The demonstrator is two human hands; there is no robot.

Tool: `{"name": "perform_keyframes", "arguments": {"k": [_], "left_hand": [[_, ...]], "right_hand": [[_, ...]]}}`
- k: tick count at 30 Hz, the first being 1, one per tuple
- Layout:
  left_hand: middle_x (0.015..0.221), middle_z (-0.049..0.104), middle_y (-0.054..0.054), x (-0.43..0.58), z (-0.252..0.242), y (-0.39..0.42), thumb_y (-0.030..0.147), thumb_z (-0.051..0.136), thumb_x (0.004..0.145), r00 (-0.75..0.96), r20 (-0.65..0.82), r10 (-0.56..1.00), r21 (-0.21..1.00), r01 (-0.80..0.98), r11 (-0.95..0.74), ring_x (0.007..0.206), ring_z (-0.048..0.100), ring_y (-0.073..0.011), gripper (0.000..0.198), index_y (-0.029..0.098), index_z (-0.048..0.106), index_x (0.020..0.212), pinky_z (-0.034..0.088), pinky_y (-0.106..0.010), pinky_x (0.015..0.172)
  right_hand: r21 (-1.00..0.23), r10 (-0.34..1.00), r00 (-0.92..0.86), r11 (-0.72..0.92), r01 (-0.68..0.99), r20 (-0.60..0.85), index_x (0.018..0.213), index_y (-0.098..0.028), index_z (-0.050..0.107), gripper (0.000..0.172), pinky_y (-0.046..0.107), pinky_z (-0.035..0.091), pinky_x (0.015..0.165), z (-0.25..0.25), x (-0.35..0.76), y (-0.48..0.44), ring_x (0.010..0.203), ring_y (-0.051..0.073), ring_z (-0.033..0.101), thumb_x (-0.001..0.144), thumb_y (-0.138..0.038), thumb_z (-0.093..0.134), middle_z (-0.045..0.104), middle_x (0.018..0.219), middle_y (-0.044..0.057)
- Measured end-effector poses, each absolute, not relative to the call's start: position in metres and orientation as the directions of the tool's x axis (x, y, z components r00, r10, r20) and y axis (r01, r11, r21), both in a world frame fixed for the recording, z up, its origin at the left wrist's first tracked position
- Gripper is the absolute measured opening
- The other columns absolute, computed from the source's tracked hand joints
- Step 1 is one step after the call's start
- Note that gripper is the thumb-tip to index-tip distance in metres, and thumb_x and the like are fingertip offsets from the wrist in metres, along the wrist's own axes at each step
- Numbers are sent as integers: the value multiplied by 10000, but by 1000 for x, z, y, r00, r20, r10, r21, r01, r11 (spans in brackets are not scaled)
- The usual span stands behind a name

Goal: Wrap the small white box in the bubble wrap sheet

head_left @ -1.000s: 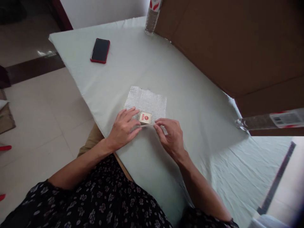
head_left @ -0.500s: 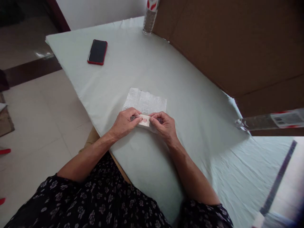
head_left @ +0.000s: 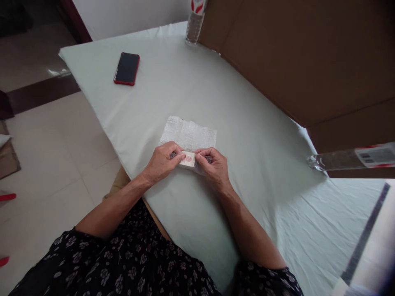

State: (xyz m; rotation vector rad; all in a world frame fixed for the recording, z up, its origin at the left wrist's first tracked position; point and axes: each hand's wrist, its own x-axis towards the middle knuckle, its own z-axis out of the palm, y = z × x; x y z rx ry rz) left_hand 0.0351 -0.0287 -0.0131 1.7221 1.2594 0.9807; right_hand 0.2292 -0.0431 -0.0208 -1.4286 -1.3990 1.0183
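A small white box with a red mark (head_left: pixel 188 158) lies at the near edge of a sheet of bubble wrap (head_left: pixel 189 133) on the pale green table cover (head_left: pixel 247 123). My left hand (head_left: pixel 162 161) pinches the folded wrap over the box's left side. From the right, my right hand (head_left: pixel 210 163) pinches the same fold. Both hands have their fingers curled and pressed on the wrap, and the box shows only through the fold between them.
A red-cased phone (head_left: pixel 126 68) lies face up at the far left of the table. A clear bottle (head_left: pixel 194 20) stands at the back beside large brown cardboard (head_left: pixel 308 57). Another clear bottle (head_left: pixel 352 158) lies at the right. Tiled floor lies to the left.
The near edge of the bubble wrap has been folded up over the box, which lay uncovered a second ago. Both hands closed in onto it and now pinch the fold.
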Motion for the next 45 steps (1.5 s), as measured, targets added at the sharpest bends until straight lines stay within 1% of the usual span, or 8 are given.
{"name": "perform_keyframes", "arguments": {"k": [9, 14, 18, 23, 26, 31, 38, 45], "left_hand": [[861, 739, -25, 36, -10, -26, 259, 662, 832, 224, 103, 969, 907, 378, -184, 799, 654, -149, 150, 182, 625, 708, 490, -265, 708], [827, 725, -17, 38, -11, -24, 257, 674, 816, 219, 80, 972, 907, 389, -163, 784, 644, -148, 140, 178, 628, 710, 483, -270, 723], [810, 709, -14, 34, -11, -20, 279, 643, 830, 225, 65, 972, 896, 415, -156, 776, 636, -153, 132, 180, 633, 742, 497, -279, 726], [973, 716, -36, 8, -4, -24, 374, 722, 800, 198, 45, 979, 867, 479, -137, 899, 655, -183, 369, 187, 666, 1114, 516, -298, 785], [879, 681, 2, -4, -2, -29, 353, 694, 825, 187, -24, 982, 848, 524, -79, 758, 609, -148, 494, 202, 614, 1288, 488, -273, 703], [721, 586, 34, -1, -6, -26, 276, 612, 857, 108, -75, 991, 761, 648, -13, 628, 520, -130, 381, 177, 654, 1222, 456, -272, 658], [1127, 679, -123, -6, 4, -33, 416, 660, 848, -52, -100, 994, 551, 829, 99, 819, 639, -212, 562, 121, 598, 1322, 514, -382, 842], [785, 678, -43, -13, 8, -34, 539, 661, 804, -106, -310, 945, 597, 752, 280, 709, 627, -212, 583, 114, 641, 1204, 459, -314, 674]], "right_hand": [[-858, 988, -13, 139, 495, 152, 830, -222, 631, 134, 350, 513, 753, -24, 235, -42, 810, 203, 672, 874, -349, 628, 755, 930, 55], [-274, 769, -242, 474, 837, 592, 1055, -264, 675, 129, 398, 426, 929, -9, 231, -63, 1037, 224, 665, 959, -231, 595, 751, 1108, 60], [-36, 664, -494, 616, 787, 561, 1186, -213, 638, 214, 353, 383, 930, -10, 219, -71, 1055, 192, 653, 988, -169, 568, 767, 1116, 58], [10, 687, -540, 613, 790, 486, 1235, -188, 614, 256, 357, 357, 913, -18, 215, -63, 1048, 194, 614, 993, -136, 546, 756, 1138, 57], [17, 700, -537, 601, 799, 471, 1213, -211, 619, 234, 365, 342, 887, -17, 213, -60, 1003, 196, 590, 997, -160, 544, 745, 1105, 43], [39, 727, -532, 575, 817, 433, 1197, -217, 620, 208, 375, 323, 857, -12, 207, -58, 972, 205, 549, 1006, -216, 541, 722, 1060, 44], [83, 742, -565, 578, 812, 361, 1199, -224, 617, 226, 388, 294, 827, -9, 207, -56, 926, 214, 496, 1006, -186, 505, 687, 1022, 52], [123, 725, -599, 597, 792, 339, 1170, -221, 628, 203, 381, 266, 813, -5, 207, -51, 912, 222, 467, 1007, -211, 507, 678, 1001, 58]]}}
